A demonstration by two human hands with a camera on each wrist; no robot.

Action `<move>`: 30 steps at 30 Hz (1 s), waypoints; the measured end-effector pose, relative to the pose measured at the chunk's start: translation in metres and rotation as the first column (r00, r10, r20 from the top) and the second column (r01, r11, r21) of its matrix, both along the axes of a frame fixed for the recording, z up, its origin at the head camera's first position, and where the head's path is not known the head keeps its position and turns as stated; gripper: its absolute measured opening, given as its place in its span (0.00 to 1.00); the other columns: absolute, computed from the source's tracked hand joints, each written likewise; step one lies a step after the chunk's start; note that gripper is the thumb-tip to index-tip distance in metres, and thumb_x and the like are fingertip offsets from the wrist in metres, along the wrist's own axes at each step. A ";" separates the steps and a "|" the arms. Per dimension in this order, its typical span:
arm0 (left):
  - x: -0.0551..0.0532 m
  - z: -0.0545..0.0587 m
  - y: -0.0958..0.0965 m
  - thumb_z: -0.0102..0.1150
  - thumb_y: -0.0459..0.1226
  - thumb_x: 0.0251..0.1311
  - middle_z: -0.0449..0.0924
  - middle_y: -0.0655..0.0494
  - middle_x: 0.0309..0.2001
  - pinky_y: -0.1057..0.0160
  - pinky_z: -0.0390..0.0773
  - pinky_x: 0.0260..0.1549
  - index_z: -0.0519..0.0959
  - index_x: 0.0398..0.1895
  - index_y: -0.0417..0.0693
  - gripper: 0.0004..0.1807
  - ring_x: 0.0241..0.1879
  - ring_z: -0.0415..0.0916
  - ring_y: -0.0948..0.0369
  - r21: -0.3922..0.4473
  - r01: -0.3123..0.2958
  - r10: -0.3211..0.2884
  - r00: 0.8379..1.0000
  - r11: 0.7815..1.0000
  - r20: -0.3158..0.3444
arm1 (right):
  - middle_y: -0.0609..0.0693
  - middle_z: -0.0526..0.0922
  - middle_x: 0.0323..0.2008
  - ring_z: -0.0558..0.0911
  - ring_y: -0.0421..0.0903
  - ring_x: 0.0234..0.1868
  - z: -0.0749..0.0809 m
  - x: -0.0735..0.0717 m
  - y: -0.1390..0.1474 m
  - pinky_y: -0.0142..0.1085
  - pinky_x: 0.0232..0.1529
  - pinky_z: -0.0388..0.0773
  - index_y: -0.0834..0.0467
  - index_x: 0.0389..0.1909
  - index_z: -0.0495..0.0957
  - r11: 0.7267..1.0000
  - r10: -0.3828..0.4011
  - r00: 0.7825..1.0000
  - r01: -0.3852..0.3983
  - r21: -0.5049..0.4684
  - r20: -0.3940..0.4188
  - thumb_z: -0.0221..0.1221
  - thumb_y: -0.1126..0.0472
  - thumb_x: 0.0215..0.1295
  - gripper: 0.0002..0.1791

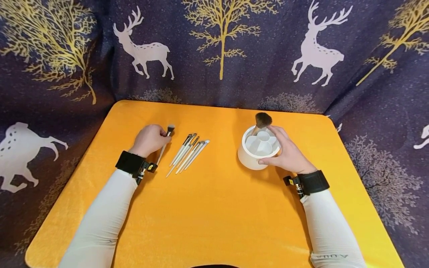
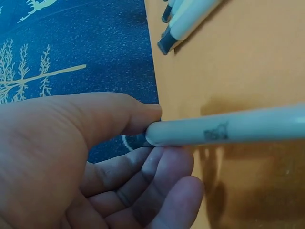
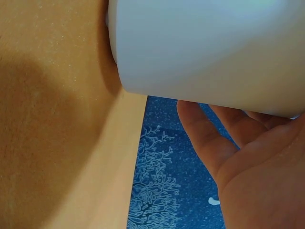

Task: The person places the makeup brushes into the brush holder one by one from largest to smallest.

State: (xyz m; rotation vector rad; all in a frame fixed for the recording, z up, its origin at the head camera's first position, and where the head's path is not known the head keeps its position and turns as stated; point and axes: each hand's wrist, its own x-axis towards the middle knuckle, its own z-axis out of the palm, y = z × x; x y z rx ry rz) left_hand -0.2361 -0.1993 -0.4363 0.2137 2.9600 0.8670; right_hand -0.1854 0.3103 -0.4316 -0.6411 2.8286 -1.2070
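A makeup brush (image 2: 228, 130) pinched in the left hand (image 1: 149, 139), left of centre in the head view.
Loose brushes (image 1: 188, 156) lie just beside it on the orange table (image 1: 201, 212); right of centre, the right hand (image 1: 292, 152) grips a white holder (image 1: 249, 159) containing a dark-bristled brush (image 1: 263, 120).

Behind the bench (image 1: 214, 208), we see a curtain (image 1: 201, 67). The right hand (image 1: 289, 152) is at the right of the cup (image 1: 248, 159); a large brush (image 1: 263, 120) stands in its back-left part. Left of the cup lies a brush row (image 1: 195, 155), then a single brush (image 1: 162, 153) in the left hand (image 1: 149, 141).
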 end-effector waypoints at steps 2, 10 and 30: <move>0.000 0.002 0.000 0.73 0.41 0.72 0.65 0.56 0.18 0.55 0.57 0.26 0.79 0.23 0.46 0.19 0.19 0.63 0.55 0.010 -0.002 0.002 1.000 1.000 -0.020 | 0.53 0.61 0.84 0.65 0.60 0.81 0.000 0.000 0.000 0.67 0.77 0.63 0.52 0.89 0.57 1.000 0.000 1.000 0.000 -0.002 0.004 0.89 0.52 0.51 0.69; -0.003 0.008 0.004 0.74 0.43 0.73 0.80 0.50 0.24 0.54 0.61 0.28 0.85 0.31 0.44 0.15 0.23 0.70 0.51 0.048 0.009 -0.004 0.994 0.999 -0.107 | 0.53 0.61 0.84 0.65 0.60 0.81 0.000 0.000 0.001 0.67 0.77 0.64 0.52 0.90 0.56 1.000 0.001 1.000 -0.001 0.008 -0.001 0.89 0.51 0.52 0.69; -0.008 0.036 0.042 0.71 0.41 0.74 0.88 0.45 0.37 0.54 0.71 0.34 0.88 0.43 0.40 0.11 0.32 0.78 0.50 0.146 0.069 -0.031 0.969 0.987 -0.245 | 0.54 0.61 0.84 0.66 0.60 0.81 -0.001 -0.002 0.001 0.67 0.77 0.64 0.52 0.89 0.57 1.000 0.007 1.000 -0.007 0.008 -0.010 0.89 0.51 0.51 0.69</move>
